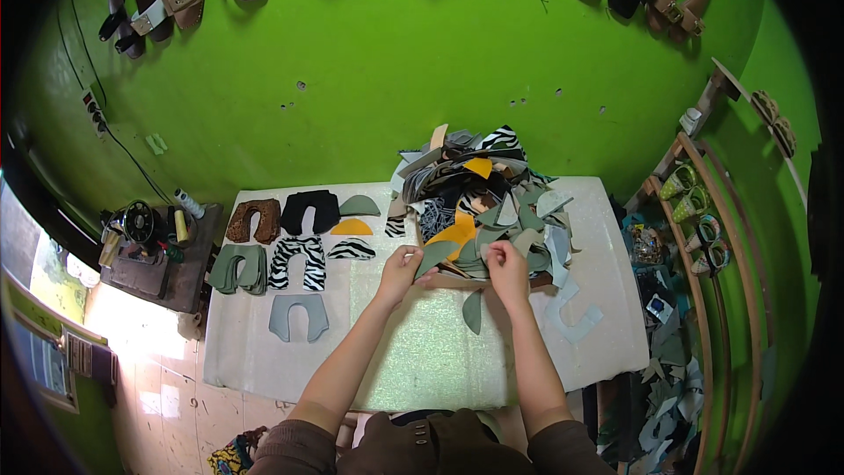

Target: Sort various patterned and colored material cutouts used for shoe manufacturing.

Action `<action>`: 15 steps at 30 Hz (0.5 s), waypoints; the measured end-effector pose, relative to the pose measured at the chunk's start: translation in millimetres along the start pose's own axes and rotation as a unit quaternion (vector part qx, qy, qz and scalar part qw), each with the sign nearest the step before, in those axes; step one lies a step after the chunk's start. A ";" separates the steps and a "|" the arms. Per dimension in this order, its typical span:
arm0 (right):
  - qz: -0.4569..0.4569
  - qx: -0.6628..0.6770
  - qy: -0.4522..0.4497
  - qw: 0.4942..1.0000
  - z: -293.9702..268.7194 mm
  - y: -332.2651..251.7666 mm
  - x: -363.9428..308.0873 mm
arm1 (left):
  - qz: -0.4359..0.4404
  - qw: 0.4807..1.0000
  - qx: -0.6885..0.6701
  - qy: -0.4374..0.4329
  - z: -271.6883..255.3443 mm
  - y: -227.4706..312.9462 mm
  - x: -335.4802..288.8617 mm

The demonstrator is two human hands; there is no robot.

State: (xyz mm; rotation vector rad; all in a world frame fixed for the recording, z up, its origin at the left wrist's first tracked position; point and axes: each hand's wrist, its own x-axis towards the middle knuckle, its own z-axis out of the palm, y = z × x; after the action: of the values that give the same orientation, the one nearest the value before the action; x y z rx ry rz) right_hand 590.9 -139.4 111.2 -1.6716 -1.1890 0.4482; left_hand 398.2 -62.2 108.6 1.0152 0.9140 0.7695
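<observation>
My left hand [401,271] pinches a sage-green half-moon piece of leather-like material [435,254] at the near side of a heap. To its right, my right hand [508,269] has its fingers drawn together over the scraps; whatever it holds is hidden. The heap of cut scraps [532,215] mixes green, grey, yellow and zebra-print pieces. Its near side shows a brown edge, perhaps of a box. Between my forearms a dark green curved piece [473,311] lies on the white-covered table [404,361]. A pale grey U-shaped piece [576,324] rests beside my right forearm.
Sorted stacks lie at left: brown [253,221], black [310,213], green [238,269], zebra-print [297,262] and pale blue [299,317] U-shapes, plus half-moons [352,227]. A sewing machine [139,224] stands further left. Rightward are a wooden rack [694,299] and more scraps [664,387].
</observation>
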 end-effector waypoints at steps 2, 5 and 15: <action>-0.026 -0.232 0.024 0.972 -12.9 -5.0 0.4 | 0.012 1.000 0.002 0.001 -4.0 -0.3 1.4; 0.035 -0.318 -0.025 0.947 -11.2 -5.5 -3.2 | 0.028 1.000 0.008 -0.001 -2.1 -2.8 2.8; 0.183 0.107 -0.095 0.973 -10.8 9.7 9.9 | -0.002 0.998 0.061 -0.017 6.6 -4.2 -4.5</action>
State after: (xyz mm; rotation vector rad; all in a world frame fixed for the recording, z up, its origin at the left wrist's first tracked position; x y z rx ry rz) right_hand 608.2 -136.5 109.7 -1.6872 -0.9243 0.9508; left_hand 402.7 -69.8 107.4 1.1292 0.9427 0.6970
